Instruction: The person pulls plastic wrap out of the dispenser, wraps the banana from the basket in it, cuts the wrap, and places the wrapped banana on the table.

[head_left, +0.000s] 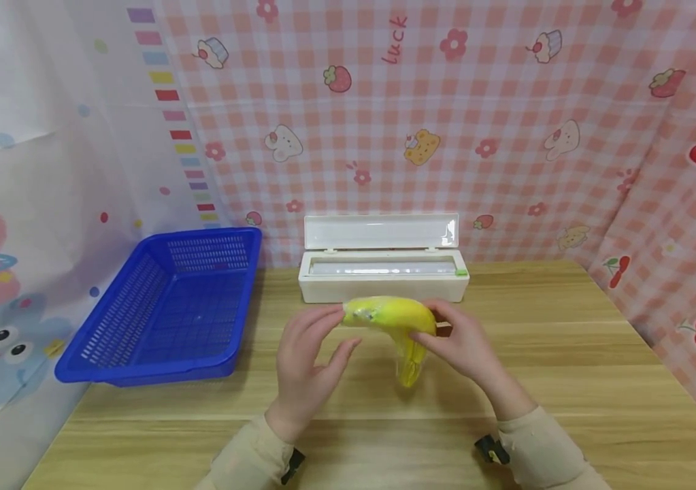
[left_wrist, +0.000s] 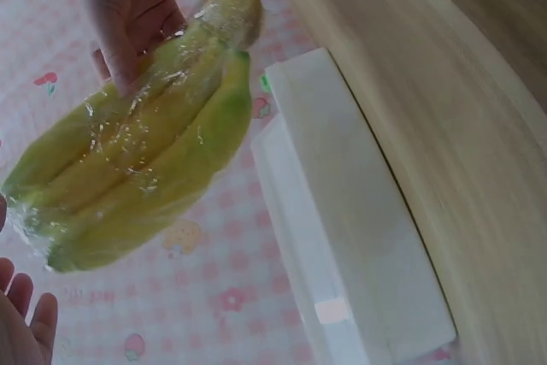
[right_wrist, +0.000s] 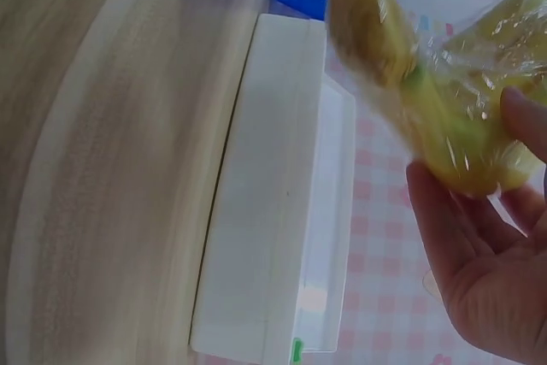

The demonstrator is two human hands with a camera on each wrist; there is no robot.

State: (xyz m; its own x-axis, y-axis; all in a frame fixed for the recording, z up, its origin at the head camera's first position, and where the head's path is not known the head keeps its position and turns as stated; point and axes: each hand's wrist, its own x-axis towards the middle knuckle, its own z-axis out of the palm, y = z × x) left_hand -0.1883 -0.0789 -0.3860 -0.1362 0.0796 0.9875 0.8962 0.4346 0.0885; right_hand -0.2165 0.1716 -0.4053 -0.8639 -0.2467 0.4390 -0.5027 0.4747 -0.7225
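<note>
A bunch of bananas (head_left: 398, 314) wrapped in clear plastic film is held up above the table. My right hand (head_left: 467, 340) grips its right end, thumb on the near side; in the right wrist view that hand (right_wrist: 496, 271) has the bunch (right_wrist: 466, 126) between thumb and fingers. At the left end, the fingertips of my left hand (head_left: 311, 364) reach the banana tips, its thumb standing apart. The left wrist view has the left hand (left_wrist: 21, 322) at the lower left edge, fingers loosely spread beside the wrapped bananas (left_wrist: 145, 151). Film glints over the fruit.
Behind the bananas stands a white cling film dispenser (head_left: 383, 289) with its lid (head_left: 381, 232) raised and a green piece (head_left: 460, 272) at its right end. A blue plastic basket (head_left: 234, 354) sits on the left of the wooden table (head_left: 556, 327). A checked cloth (head_left: 378, 102) hangs behind.
</note>
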